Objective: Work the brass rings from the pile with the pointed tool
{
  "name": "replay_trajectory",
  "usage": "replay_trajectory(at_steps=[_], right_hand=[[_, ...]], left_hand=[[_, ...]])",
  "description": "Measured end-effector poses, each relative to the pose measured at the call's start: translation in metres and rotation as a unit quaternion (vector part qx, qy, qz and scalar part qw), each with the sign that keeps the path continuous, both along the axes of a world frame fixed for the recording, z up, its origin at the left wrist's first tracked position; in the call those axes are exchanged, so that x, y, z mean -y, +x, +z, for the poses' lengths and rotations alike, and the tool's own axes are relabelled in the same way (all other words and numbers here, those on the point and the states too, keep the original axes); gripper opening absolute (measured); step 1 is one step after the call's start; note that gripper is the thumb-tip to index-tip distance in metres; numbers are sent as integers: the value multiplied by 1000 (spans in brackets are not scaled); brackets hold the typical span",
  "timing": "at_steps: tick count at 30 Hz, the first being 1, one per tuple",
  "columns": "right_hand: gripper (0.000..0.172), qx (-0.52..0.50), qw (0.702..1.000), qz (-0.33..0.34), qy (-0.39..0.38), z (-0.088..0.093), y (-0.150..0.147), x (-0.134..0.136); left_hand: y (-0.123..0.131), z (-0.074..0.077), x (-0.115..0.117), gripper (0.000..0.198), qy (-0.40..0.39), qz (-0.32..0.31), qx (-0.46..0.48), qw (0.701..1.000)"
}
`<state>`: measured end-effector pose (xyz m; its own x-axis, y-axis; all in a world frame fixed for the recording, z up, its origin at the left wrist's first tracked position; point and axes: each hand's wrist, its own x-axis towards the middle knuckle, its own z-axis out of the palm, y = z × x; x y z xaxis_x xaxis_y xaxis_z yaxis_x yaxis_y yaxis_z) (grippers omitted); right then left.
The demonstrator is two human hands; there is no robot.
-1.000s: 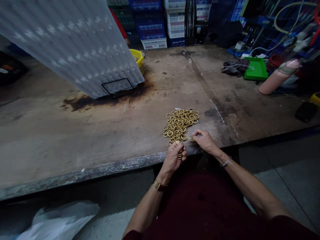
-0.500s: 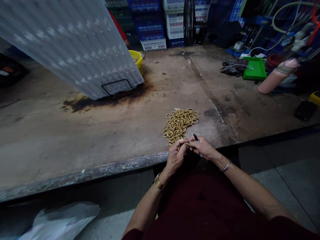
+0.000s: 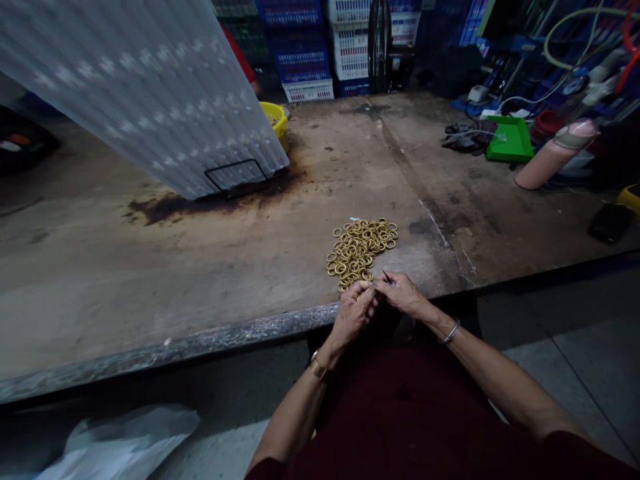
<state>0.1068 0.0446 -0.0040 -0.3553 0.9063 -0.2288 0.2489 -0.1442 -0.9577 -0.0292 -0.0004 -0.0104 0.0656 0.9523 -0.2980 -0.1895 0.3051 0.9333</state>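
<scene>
A pile of brass-coloured rings (image 3: 361,245) lies on the wooden table near its front edge. Just in front of it, my left hand (image 3: 350,312) is closed, thumb against fingers, on a ring that is mostly hidden. Meeting it at the fingertips, my right hand (image 3: 406,297) is closed around a small knife (image 3: 387,277). Only the knife's dark pointed blade shows, sticking up past the fingers; its handle is hidden in the hand.
On the worn table (image 3: 210,267) a tall stack of translucent ribbed sheets (image 3: 165,100) leans in a black wire stand. Behind it are a yellow basket (image 3: 277,123) and a person's red sleeve (image 3: 240,57). A green tray (image 3: 510,140) and a pink bottle (image 3: 555,157) stand right.
My right hand has turned slightly and drawn in against the left fingertips. The knife blade now shows narrower and lower. The left hand stays nearly in place.
</scene>
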Motion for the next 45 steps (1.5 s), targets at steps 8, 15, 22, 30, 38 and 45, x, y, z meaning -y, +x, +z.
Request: replay_trajectory(at_steps=[8,15,22,30,38,45], right_hand=[[29,-23,997,-30,-70,-6,2,-4],[12,185,966,22,182,-11,8,-2],[20,326,902,132,249,-7,7,5],[23,366,894,131,223,-4,10,-2],[22,350,892,114,264,-6,10,6],[26,355,891,156,236,-3,5,7]], left_hand=[[-1,1,2,37,2,-11,37,999],[0,3,2,36,19,11,16,1000],[1,6,3,36,31,16,-25,999],[1,14,7,41,28,-4,-9,1000],[-2,5,5,40,9,34,-7,999],[0,6,9,38,10,16,-23,1000]])
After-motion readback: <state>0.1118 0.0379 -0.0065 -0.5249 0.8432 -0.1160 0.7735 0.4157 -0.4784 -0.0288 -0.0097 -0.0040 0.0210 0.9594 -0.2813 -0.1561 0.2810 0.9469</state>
